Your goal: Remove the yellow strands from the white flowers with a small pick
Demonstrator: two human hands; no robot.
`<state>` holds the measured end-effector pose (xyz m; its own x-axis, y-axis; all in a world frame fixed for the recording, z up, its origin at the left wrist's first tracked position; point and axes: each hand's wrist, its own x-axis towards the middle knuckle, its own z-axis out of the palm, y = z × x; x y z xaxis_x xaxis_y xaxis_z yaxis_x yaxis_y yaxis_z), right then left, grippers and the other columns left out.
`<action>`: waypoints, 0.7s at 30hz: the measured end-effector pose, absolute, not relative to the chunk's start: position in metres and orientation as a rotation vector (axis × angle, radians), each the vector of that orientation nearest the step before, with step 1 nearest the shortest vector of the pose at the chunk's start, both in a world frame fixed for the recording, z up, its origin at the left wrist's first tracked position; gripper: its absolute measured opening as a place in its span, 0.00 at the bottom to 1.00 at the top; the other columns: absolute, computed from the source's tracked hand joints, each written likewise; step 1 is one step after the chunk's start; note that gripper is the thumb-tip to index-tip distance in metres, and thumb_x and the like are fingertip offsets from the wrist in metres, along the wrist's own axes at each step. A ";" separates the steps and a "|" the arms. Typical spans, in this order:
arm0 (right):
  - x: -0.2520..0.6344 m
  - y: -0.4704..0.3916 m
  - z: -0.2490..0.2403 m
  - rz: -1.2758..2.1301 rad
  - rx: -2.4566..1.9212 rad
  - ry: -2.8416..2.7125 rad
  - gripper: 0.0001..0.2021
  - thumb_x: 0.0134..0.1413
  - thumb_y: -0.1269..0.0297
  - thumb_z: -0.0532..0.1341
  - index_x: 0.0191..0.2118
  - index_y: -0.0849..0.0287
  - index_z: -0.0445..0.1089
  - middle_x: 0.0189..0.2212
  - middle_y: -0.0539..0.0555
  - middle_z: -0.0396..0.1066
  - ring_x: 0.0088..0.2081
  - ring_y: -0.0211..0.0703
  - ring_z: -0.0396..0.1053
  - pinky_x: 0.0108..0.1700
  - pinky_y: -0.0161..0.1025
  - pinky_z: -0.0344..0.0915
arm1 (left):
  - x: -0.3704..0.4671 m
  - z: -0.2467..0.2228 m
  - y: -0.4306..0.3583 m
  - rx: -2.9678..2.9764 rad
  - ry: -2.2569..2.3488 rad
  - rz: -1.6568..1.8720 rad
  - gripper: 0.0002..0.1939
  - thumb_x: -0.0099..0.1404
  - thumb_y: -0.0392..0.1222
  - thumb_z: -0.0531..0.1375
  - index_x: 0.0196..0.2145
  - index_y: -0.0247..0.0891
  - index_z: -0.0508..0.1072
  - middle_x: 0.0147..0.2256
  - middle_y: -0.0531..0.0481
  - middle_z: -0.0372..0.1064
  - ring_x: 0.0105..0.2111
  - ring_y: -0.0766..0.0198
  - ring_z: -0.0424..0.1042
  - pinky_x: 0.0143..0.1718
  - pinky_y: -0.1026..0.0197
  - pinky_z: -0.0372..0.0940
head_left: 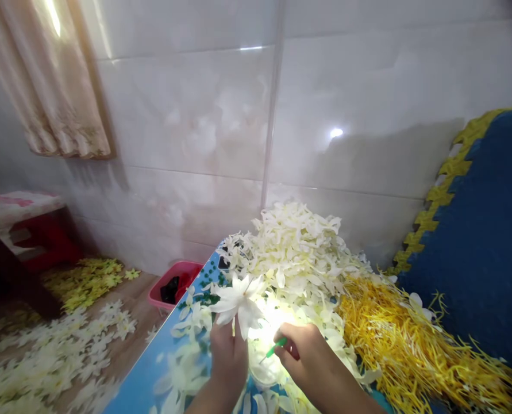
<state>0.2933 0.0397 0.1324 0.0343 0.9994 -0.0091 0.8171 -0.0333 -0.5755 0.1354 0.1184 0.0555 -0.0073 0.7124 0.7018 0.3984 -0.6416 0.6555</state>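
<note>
My left hand (pixel 228 353) is closed on a white flower (pixel 241 303) with pointed petals, held upright by its base above the table. In my right hand (pixel 307 349) a thin green-handled tool (pixel 277 347) is pinched, its fine tip aimed down and to the left. That tip sits apart from the flower, over a round pale dish (pixel 262 384) largely washed out by bright light. Behind both hands rises a heap of loose white petal pieces (pixel 301 241). Yellow thread-like strands (pixel 380 322) lie piled right of my right hand.
The blue table (pixel 152 362) stands against a tiled wall (pixel 187 121). Left of it is a pink basin (pixel 156 293) with red and black items. White flowers (pixel 74 345) and yellow flowers (pixel 87 282) cover the floor. A blue foam mat (pixel 484 241) leans at the right.
</note>
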 end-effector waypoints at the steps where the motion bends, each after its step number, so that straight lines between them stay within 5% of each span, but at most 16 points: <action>1: 0.291 0.040 0.134 0.591 -1.878 -1.836 0.07 0.52 0.73 0.58 0.29 0.59 0.73 0.24 0.50 0.70 0.28 0.40 0.67 0.31 0.34 0.56 | 0.135 0.055 0.119 2.015 1.163 1.697 0.16 0.68 0.39 0.52 0.45 0.32 0.78 0.40 0.36 0.79 0.42 0.46 0.78 0.44 0.49 0.72; 10: 0.302 0.035 0.164 0.694 -1.507 -1.502 0.14 0.64 0.54 0.54 0.31 0.57 0.67 0.21 0.46 0.62 0.24 0.38 0.58 0.27 0.35 0.54 | 0.135 0.058 0.118 2.051 1.176 1.756 0.16 0.68 0.36 0.51 0.47 0.32 0.76 0.38 0.37 0.79 0.41 0.48 0.79 0.44 0.50 0.73; 15: 0.325 0.032 0.178 0.645 -1.276 -0.893 0.15 0.55 0.49 0.65 0.33 0.56 0.69 0.21 0.46 0.66 0.23 0.34 0.59 0.24 0.29 0.58 | 0.138 0.059 0.116 2.087 1.121 1.853 0.13 0.68 0.36 0.52 0.44 0.33 0.76 0.33 0.40 0.78 0.34 0.51 0.79 0.34 0.54 0.75; 21: 0.329 0.028 0.195 0.766 -1.026 -0.463 0.22 0.31 0.53 0.78 0.29 0.57 0.71 0.20 0.45 0.65 0.22 0.30 0.59 0.22 0.24 0.62 | 0.142 0.073 0.101 2.159 0.858 1.901 0.16 0.70 0.46 0.51 0.34 0.38 0.75 0.24 0.45 0.74 0.22 0.60 0.75 0.23 0.61 0.72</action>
<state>0.3287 0.0282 0.1950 0.6575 0.7535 -0.0034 -0.3478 0.2995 -0.8885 0.1418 0.1005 0.0730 0.0393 0.4973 0.8667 0.3207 -0.8278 0.4604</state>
